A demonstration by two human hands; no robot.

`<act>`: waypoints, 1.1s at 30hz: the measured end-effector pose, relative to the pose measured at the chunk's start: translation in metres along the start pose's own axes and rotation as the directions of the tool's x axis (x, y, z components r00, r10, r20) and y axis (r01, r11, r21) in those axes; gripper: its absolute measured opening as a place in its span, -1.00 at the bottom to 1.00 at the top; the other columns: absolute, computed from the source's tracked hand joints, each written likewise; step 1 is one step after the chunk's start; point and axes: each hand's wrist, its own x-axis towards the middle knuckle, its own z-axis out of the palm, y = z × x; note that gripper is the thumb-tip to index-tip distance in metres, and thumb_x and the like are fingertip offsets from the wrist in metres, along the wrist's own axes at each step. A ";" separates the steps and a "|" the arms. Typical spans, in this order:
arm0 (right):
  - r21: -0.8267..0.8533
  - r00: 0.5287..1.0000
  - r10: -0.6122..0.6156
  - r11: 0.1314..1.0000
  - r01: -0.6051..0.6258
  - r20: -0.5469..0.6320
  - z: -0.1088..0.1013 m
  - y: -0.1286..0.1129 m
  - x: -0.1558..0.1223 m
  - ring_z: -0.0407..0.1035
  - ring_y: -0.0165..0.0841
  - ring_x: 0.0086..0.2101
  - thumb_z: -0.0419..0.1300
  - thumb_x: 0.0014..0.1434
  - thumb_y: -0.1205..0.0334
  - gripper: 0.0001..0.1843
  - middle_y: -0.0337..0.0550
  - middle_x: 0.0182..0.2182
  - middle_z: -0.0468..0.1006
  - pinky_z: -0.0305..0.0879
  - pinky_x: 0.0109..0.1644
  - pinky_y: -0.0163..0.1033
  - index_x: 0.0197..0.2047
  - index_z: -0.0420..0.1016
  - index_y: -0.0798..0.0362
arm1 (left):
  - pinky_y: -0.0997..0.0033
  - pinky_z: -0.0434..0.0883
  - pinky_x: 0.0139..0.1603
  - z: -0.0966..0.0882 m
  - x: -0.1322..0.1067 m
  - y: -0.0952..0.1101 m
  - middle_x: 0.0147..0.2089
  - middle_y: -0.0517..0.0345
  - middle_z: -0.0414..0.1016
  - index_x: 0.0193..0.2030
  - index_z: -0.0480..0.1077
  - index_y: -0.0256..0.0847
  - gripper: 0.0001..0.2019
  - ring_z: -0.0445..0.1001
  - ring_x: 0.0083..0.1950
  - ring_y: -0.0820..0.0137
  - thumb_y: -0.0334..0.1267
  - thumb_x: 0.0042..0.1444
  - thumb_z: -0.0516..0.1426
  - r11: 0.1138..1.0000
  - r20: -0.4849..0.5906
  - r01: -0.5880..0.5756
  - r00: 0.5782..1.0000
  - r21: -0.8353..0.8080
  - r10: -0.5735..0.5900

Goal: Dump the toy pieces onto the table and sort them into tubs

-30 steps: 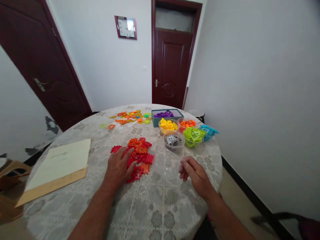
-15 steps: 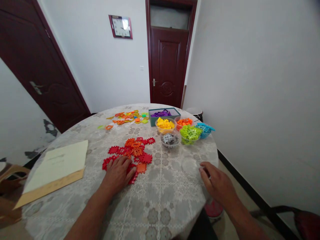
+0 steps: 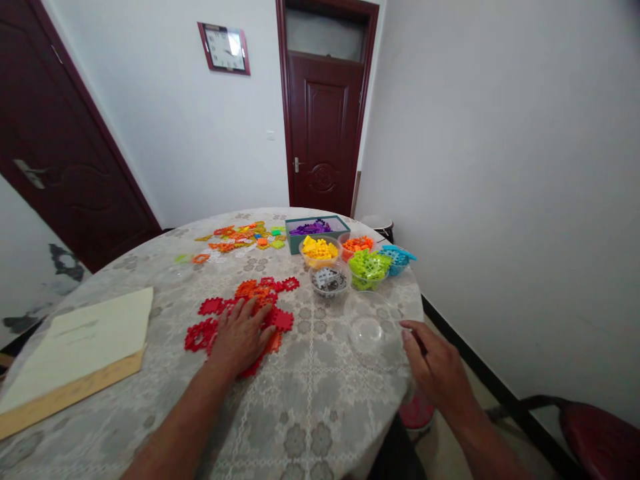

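Spreading its fingers palm-down, the left hand (image 3: 243, 337) is lying open on a loose pile of red and orange toothed plastic pieces (image 3: 283, 321), with red ones showing on both sides of it. The right hand (image 3: 435, 363) is sitting at the right edge of the round table (image 3: 280, 427), its fingers curling and its fingertips reaching the right side of a clear plastic bowl (image 3: 369, 331); whether they are gripping the rim, I cannot tell.

The pile is lying well inside the edge, and a strip of flower-patterned tablecloth (image 3: 320, 360) is running between it and the clear bowl. More cloth is stretching toward the near edge between the forearms. The right forearm is crossing outside the table, where a red chair seat (image 3: 600, 433) is showing.

Just beyond the clear bowl, filled bowls are crowding together: grey pieces (image 3: 329, 280) nearest, lime-green pieces (image 3: 369, 267) to their right, yellow pieces (image 3: 320, 249) and orange pieces (image 3: 357, 245) behind, and blue pieces (image 3: 397, 259) out by the right edge. A teal box (image 3: 295, 245) is standing behind the yellow ones. Mixed pieces (image 3: 245, 235) are lying scattered farther left. Cloth is separating the pile from a paper sheet (image 3: 85, 343) on the left.
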 end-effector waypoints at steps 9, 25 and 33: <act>0.030 0.998 -0.062 0.998 0.063 -0.022 -0.005 -0.005 0.019 0.56 -0.21 -0.23 0.08 0.42 0.08 -0.72 -0.01 -0.15 0.67 0.47 -0.13 -0.17 -0.04 0.56 0.00 | -0.26 0.22 0.37 0.000 -0.027 -0.015 0.37 -0.09 0.43 0.20 0.50 0.03 -0.62 0.41 0.34 -0.06 -0.03 0.34 0.06 0.999 0.048 0.034 0.998 -0.023 -0.033; -0.378 0.787 -0.107 0.833 0.405 0.608 0.097 -0.100 0.152 0.53 -0.11 -0.23 0.27 0.20 0.35 -0.89 0.18 -0.25 0.64 0.38 -0.08 -0.05 -0.28 0.66 0.10 | -0.20 0.25 0.35 0.007 -0.034 -0.042 0.27 -0.18 0.47 0.20 0.49 -0.07 -0.53 0.40 0.31 -0.07 0.11 0.29 0.12 0.962 -0.125 0.194 0.968 -0.190 -0.220; -0.484 0.744 -0.075 0.715 0.504 0.664 0.108 -0.107 0.147 0.57 -0.07 -0.16 0.11 0.32 0.35 -0.71 0.25 -0.06 0.60 0.44 -0.08 -0.04 -0.10 0.69 0.14 | -0.21 0.19 0.39 0.000 -0.039 -0.060 0.30 -0.19 0.46 0.22 0.47 -0.15 -0.54 0.35 0.35 -0.04 0.03 0.31 0.10 0.927 -0.123 0.348 0.923 -0.143 -0.365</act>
